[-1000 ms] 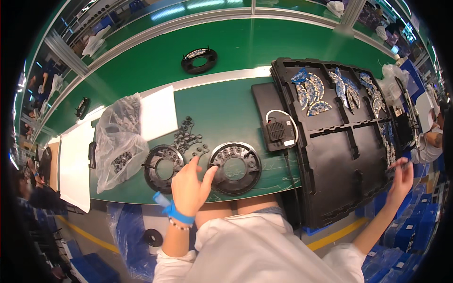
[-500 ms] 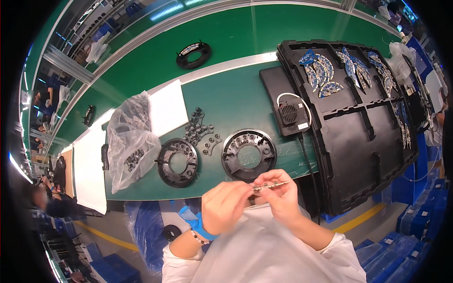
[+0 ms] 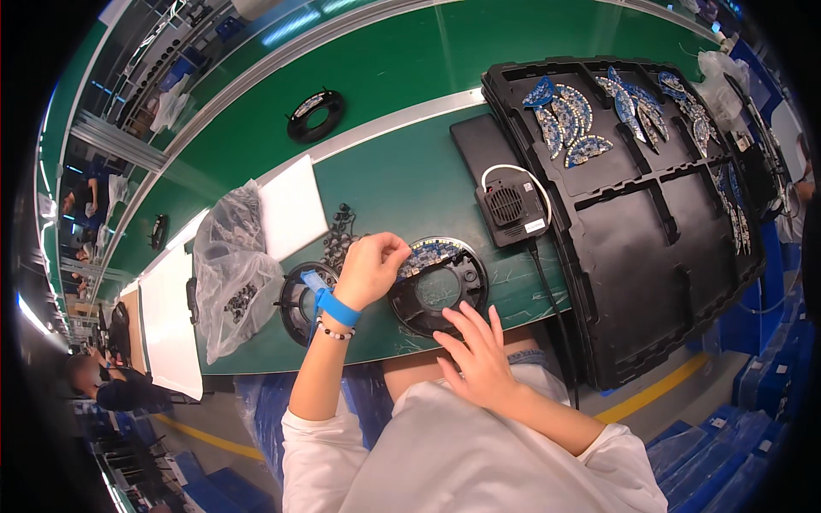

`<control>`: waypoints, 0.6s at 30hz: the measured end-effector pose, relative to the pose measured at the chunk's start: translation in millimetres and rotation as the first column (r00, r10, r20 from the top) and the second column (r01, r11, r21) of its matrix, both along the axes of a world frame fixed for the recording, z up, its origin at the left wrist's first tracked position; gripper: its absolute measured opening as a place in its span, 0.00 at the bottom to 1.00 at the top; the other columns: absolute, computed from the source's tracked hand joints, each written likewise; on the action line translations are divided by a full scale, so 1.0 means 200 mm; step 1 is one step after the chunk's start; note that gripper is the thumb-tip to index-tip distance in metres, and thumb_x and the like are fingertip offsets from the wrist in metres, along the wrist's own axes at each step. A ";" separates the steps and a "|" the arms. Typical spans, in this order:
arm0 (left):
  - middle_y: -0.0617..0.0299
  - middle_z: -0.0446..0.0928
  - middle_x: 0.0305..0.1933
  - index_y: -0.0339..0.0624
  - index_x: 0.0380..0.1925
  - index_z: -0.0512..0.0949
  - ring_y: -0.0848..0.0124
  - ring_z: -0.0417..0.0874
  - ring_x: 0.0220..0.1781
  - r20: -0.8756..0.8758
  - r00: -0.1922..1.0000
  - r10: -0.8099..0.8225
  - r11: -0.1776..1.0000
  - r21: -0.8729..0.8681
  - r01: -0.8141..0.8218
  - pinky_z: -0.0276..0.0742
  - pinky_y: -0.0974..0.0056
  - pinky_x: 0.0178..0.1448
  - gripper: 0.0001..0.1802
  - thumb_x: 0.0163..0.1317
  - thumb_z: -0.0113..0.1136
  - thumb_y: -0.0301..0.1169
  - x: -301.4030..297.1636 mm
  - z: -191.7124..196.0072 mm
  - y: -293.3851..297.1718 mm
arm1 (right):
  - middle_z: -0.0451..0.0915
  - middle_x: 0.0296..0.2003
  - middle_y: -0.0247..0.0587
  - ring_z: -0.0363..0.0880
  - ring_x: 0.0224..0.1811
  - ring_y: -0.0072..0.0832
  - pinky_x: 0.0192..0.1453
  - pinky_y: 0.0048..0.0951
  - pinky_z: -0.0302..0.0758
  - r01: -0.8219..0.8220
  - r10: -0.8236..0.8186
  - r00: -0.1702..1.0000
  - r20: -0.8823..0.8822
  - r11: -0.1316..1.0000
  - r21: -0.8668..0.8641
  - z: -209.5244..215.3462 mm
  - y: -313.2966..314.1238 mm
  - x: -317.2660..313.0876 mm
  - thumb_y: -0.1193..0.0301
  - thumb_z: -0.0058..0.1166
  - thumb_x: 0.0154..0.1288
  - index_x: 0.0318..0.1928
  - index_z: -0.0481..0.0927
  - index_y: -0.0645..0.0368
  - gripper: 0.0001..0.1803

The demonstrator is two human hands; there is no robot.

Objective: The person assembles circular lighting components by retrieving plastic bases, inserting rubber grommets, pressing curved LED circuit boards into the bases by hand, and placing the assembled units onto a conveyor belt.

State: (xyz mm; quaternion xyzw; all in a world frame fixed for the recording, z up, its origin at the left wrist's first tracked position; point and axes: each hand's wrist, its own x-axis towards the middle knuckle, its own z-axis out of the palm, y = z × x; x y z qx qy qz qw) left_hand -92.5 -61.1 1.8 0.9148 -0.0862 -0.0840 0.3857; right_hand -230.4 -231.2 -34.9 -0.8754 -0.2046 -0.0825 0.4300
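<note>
On the far left we saw a clear plastic bag (image 3: pixel 229 274) with small dark parts in it, lying on the green table (image 3: pixel 402 184). Just right of the bag lay a black ring (image 3: pixel 295 299), partly hidden behind our left wrist.

Our left hand (image 3: pixel 369 269) was curled, its fingertips pressed together on a curved blue strip (image 3: pixel 428 252). We think it was pinching the strip, but the fingers hid the grip. The strip sat on the top left rim of a round black frame (image 3: pixel 440 286), which lay flat on the table right in front of us. The strip's long line bent along that rim, running from our left hand toward the right.

Our right hand (image 3: pixel 475 346) lay spread and flat, fingers touching the near edge of the frame. The left hand was nearer the strip.

Farther right stood a small black box (image 3: pixel 511 209) with a white cord, then a big black tray (image 3: pixel 658 222) holding more blue pieces.
</note>
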 end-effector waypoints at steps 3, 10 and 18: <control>0.50 0.77 0.22 0.32 0.25 0.76 0.62 0.79 0.24 0.010 1.000 -0.002 0.999 0.038 0.002 0.73 0.65 0.30 0.07 0.51 0.57 0.27 0.01 0.00 -0.01 | 0.64 0.55 0.43 0.56 0.61 0.44 0.61 0.57 0.45 -0.025 0.026 1.000 0.012 0.994 -0.107 -0.05 -0.01 0.01 0.73 0.57 0.45 0.46 0.72 0.56 0.23; 0.53 0.75 0.24 0.34 0.22 0.75 0.62 0.76 0.28 0.175 0.984 -0.037 0.988 0.157 0.009 0.72 0.62 0.34 0.07 0.45 0.61 0.27 -0.03 0.00 -0.02 | 0.65 0.54 0.41 0.57 0.60 0.41 0.61 0.56 0.48 -0.024 0.027 0.999 0.028 0.994 -0.107 -0.05 -0.01 0.02 0.73 0.55 0.46 0.45 0.73 0.56 0.21; 0.55 0.73 0.30 0.37 0.29 0.75 0.60 0.74 0.34 0.312 0.950 -0.027 0.996 0.084 0.000 0.71 0.62 0.40 0.13 0.42 0.65 0.29 -0.06 0.02 -0.05 | 0.66 0.54 0.39 0.58 0.59 0.40 0.61 0.54 0.49 -0.015 0.018 0.999 0.031 0.995 -0.100 -0.06 -0.01 0.02 0.73 0.54 0.46 0.45 0.73 0.55 0.21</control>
